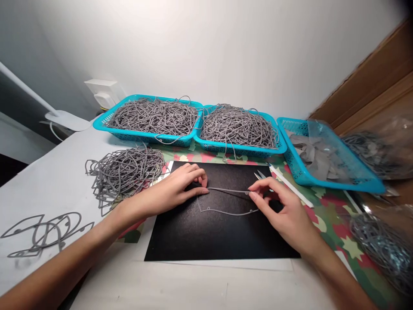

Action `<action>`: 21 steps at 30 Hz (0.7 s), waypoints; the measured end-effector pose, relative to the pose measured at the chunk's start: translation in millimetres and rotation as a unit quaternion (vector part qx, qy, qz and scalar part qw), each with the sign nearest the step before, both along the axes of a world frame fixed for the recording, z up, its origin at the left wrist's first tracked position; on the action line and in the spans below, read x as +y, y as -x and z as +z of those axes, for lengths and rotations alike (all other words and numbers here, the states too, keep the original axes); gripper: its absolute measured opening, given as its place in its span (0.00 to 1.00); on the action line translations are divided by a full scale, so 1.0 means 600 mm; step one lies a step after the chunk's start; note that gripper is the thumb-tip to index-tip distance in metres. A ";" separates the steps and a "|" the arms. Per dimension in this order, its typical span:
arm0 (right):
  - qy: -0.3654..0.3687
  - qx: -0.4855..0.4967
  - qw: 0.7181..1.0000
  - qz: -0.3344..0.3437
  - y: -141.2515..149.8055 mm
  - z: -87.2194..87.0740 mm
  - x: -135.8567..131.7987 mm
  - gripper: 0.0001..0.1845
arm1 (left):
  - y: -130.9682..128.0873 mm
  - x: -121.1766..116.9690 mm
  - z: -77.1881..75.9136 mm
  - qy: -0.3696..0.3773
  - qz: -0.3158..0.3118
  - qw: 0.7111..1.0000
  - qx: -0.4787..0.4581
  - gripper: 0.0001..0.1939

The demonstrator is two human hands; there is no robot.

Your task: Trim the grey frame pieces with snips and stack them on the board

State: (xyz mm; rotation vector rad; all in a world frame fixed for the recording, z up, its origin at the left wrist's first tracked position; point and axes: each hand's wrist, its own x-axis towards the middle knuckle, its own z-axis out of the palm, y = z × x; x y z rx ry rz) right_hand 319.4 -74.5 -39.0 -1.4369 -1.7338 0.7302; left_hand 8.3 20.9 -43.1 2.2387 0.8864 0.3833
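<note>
Left hand (184,184), thumb and finger pinched on a thin grey loop (229,190), and there's the right hand (282,206) with its own pinch on the same far edge! Here's the relation that counts: the loop sits between the two, at three o'clock from the left hand and nine o'clock from the right, its long axis running nine to three. Neither hand is clearly nearer; each has an end. The near edge hangs toward six o'clock, and the right end is hidden by fingers, so no call on that.

Pose now: both hands palm inward, forearms slanting in from seven and five o'clock. Beneath, a black board (222,241); whether the loop touches it, I can't tell.

Outward we go! Scissors (260,175), points showing, just past the right fingertips at eleven. A tangled grey pile (129,170) at ten, loose loops (48,232) near nine on the worktop (180,288). Heaped baskets at eleven (146,137) and twelve (240,149), and a third basket (351,185) at two, with flat grey scraps (312,155) inside!
</note>
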 end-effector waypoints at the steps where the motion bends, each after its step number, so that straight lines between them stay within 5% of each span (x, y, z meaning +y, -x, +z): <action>1: 0.001 -0.001 1.000 -0.001 -0.001 -0.002 0.001 0.05 | -0.001 -0.002 0.001 -0.007 0.000 1.000 0.004 0.12; 15: -0.030 -0.028 0.999 -0.019 -0.016 -0.013 0.011 0.07 | 0.001 -0.012 0.020 -0.009 -0.009 0.999 0.047 0.14; 21: -0.033 -0.029 0.999 -0.030 -0.019 -0.014 0.015 0.10 | -0.003 -0.017 0.029 0.041 0.012 0.999 -0.021 0.12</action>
